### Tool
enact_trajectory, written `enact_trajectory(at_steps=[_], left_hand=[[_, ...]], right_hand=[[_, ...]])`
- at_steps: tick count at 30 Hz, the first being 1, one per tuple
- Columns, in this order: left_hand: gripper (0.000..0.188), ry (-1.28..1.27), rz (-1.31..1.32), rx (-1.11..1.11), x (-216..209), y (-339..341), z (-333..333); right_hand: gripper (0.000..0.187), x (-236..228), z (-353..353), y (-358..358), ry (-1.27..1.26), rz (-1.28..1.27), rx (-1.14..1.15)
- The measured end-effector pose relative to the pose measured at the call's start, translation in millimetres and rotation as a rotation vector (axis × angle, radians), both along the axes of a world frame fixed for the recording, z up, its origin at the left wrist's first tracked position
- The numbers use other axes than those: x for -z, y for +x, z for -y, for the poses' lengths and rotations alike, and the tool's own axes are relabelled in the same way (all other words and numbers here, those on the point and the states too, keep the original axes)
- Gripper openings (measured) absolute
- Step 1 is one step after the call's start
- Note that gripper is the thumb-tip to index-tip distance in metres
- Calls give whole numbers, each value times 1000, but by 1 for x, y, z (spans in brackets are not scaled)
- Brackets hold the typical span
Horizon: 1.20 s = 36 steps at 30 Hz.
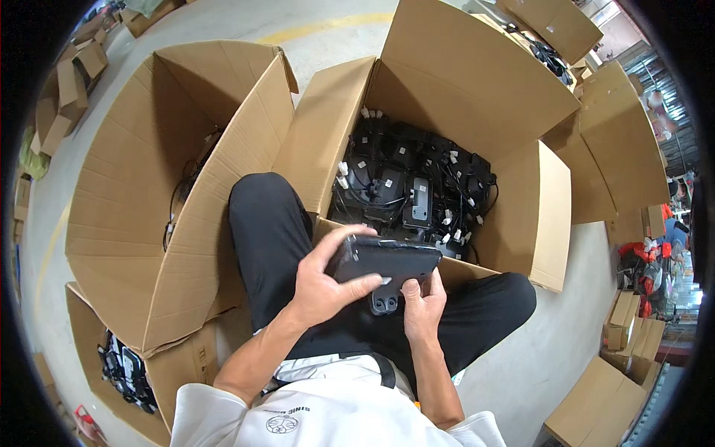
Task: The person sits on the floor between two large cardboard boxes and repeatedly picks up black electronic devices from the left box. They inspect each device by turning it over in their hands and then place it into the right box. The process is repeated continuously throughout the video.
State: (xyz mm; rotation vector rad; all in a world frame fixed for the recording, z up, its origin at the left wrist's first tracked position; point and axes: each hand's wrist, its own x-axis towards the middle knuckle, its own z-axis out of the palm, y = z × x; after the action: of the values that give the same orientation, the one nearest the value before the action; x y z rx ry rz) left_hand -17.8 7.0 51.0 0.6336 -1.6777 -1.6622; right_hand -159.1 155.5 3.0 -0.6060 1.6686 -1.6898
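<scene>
A flat black plastic housing (pixel 393 262) is held between my two hands, above my lap. It has a small tab with two round holes on its near edge. My left hand (pixel 325 281) grips the housing's left side, thumb across the face and fingers curled over the far edge. On its lower right side, my right hand (pixel 424 307) pinches it, thumb on the face and fingers behind. Just beyond my hands stands an open cardboard box (pixel 547 216) holding many similar black parts (pixel 395 182) with cables and white connectors. What lies under the housing is hidden.
Another tall open carton (pixel 112 194) stands at my left, with some black cables inside. A lower box (pixel 86 350) at the near left holds more black parts. Further cartons (pixel 599 402) lie on the right. My bent knees flank the work, close against the boxes.
</scene>
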Motion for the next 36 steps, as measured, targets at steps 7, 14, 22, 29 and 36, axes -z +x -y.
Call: enact_trajectory(at_steps=[7,14,22,29,36], left_hand=[[58,488,-159,-156,24,-6,4],[54,572,-157,-165,26,-10,4],[51,592,-152,-161,29,-12,3],[45,653,-171,-137,36,-11,3],[32,1060,-153,-47,23,-11,8]], right_hand=[[67,-26,1,8,42,1,25],[66,-31,3,11,73,36,57],[64,-26,0,11,61,29,58],[60,-24,1,10,115,-70,50],[67,-52,7,8,-26,-255,51]])
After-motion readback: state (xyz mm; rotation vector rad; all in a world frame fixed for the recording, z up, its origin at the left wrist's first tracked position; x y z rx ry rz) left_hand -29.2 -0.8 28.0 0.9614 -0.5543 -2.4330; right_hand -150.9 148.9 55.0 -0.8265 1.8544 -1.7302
